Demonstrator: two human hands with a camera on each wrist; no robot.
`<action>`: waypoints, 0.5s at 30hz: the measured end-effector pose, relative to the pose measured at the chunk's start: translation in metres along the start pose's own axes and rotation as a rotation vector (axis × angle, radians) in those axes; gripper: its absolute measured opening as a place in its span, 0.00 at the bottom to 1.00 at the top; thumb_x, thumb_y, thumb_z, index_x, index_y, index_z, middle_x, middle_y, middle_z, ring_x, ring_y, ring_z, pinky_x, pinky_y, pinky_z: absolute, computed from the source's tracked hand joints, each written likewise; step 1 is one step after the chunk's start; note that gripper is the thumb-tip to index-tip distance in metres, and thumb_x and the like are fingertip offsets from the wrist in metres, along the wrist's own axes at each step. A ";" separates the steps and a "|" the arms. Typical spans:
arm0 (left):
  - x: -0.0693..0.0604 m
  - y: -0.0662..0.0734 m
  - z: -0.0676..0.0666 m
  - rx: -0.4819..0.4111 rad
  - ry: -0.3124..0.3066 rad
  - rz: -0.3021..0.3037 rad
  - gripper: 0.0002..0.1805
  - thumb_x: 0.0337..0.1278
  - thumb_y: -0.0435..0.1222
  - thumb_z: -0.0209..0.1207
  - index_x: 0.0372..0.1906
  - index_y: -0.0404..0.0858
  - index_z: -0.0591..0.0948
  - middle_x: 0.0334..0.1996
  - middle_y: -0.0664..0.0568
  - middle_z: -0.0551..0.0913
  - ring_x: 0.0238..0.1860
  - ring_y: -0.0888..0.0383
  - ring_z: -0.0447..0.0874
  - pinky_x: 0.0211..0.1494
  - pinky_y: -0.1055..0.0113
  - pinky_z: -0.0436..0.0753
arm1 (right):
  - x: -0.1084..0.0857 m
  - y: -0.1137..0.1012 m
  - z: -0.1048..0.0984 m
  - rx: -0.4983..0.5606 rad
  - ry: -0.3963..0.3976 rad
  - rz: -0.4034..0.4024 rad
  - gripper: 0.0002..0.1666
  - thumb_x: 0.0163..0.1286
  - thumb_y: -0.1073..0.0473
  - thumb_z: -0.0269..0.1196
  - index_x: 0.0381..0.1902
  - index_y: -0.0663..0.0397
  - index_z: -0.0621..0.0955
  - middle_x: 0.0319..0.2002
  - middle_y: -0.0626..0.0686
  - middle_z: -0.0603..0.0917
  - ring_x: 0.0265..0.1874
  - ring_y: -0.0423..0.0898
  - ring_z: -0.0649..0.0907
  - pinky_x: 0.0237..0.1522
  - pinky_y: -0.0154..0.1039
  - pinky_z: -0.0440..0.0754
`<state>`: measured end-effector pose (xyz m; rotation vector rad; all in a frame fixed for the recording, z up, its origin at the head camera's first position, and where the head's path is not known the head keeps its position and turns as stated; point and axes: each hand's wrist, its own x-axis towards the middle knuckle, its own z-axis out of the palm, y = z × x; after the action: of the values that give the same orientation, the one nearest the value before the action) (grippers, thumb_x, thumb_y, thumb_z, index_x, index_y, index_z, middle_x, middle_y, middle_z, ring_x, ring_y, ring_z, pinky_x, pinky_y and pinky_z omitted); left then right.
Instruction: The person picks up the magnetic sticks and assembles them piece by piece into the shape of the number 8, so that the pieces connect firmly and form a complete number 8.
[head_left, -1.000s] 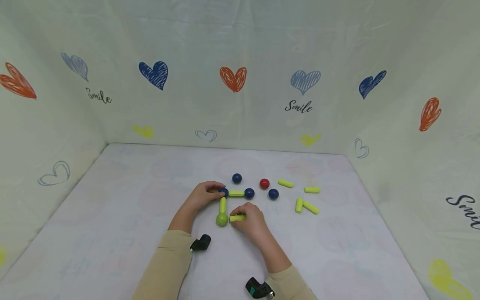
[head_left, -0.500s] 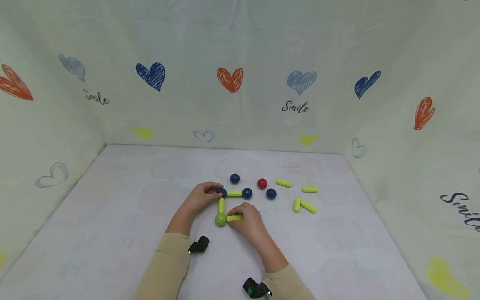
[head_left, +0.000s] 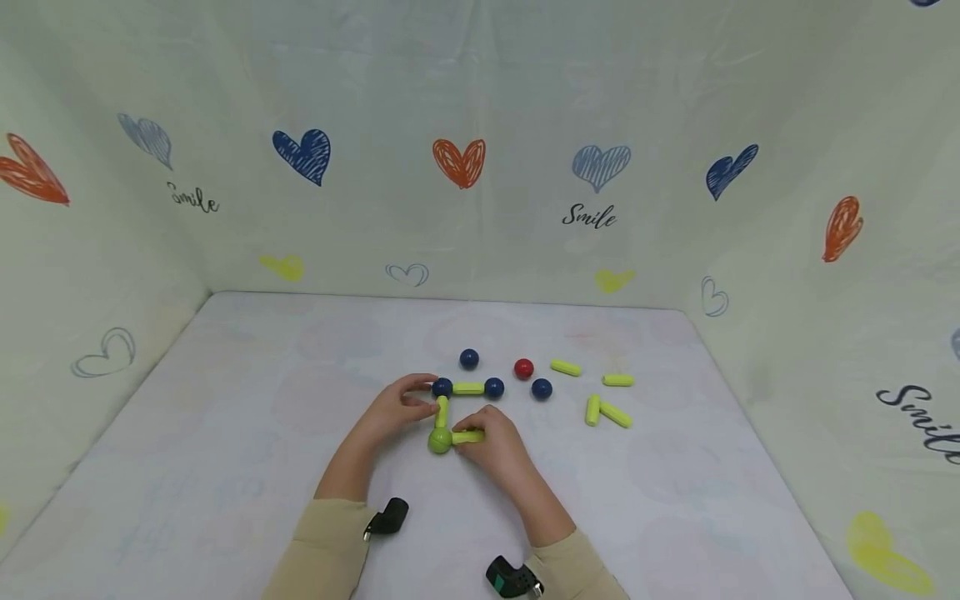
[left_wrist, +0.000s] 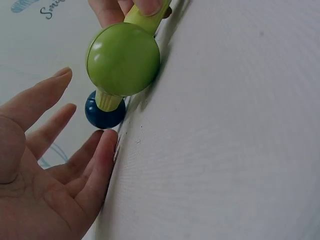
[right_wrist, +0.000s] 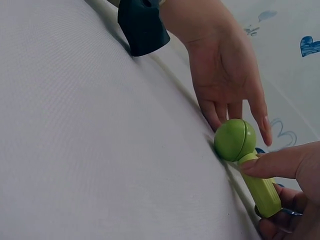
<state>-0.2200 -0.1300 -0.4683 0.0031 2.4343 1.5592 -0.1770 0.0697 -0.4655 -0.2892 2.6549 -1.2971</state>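
Note:
An open-sided frame of sticks and balls lies on the table. Its corner blue ball [head_left: 442,387] joins a yellow-green stick [head_left: 468,388] ending in a second blue ball [head_left: 494,387]. Another stick [head_left: 442,411] runs from that corner down to a larger green ball [head_left: 439,440]. My right hand [head_left: 495,446] pinches a yellow-green stick [right_wrist: 262,192] whose end meets the green ball. My left hand [head_left: 392,414] is spread at the frame's left side. In the left wrist view its fingers [left_wrist: 102,162] reach close to a blue ball [left_wrist: 105,111]; whether they touch is unclear.
Behind the frame lies a loose blue ball [head_left: 469,359]. A red ball [head_left: 523,368] and another blue ball [head_left: 542,389] sit to its right. Farther right are several loose sticks, including one lying crosswise [head_left: 618,381]. A printed curtain [head_left: 525,250] rises behind the table.
My right hand has brought its stick left against the green ball. My left hand has loosened from the corner blue ball, its thumb and wrist shifting back toward me.

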 end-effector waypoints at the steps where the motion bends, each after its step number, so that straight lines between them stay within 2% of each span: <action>1: -0.001 0.000 0.000 -0.002 0.001 0.003 0.30 0.56 0.37 0.68 0.65 0.42 0.74 0.61 0.42 0.75 0.50 0.49 0.80 0.51 0.54 0.78 | 0.000 0.000 0.000 0.005 0.001 0.003 0.11 0.57 0.66 0.72 0.39 0.51 0.88 0.35 0.45 0.76 0.36 0.43 0.75 0.44 0.41 0.75; 7: -0.009 0.002 0.003 -0.010 0.008 -0.001 0.32 0.53 0.36 0.70 0.65 0.41 0.73 0.59 0.40 0.75 0.51 0.47 0.79 0.50 0.55 0.79 | 0.001 0.003 -0.005 0.033 -0.005 0.010 0.10 0.59 0.65 0.71 0.39 0.51 0.86 0.37 0.46 0.77 0.38 0.44 0.76 0.46 0.43 0.76; 15: -0.019 0.007 0.011 0.077 0.017 -0.027 0.32 0.48 0.37 0.73 0.61 0.40 0.76 0.49 0.46 0.81 0.46 0.50 0.79 0.48 0.55 0.78 | 0.000 0.008 -0.009 0.052 -0.005 -0.011 0.09 0.58 0.65 0.72 0.37 0.53 0.85 0.36 0.46 0.77 0.36 0.45 0.76 0.41 0.41 0.76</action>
<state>-0.2005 -0.1202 -0.4628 -0.0285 2.4952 1.4594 -0.1803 0.0813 -0.4662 -0.3003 2.6141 -1.3651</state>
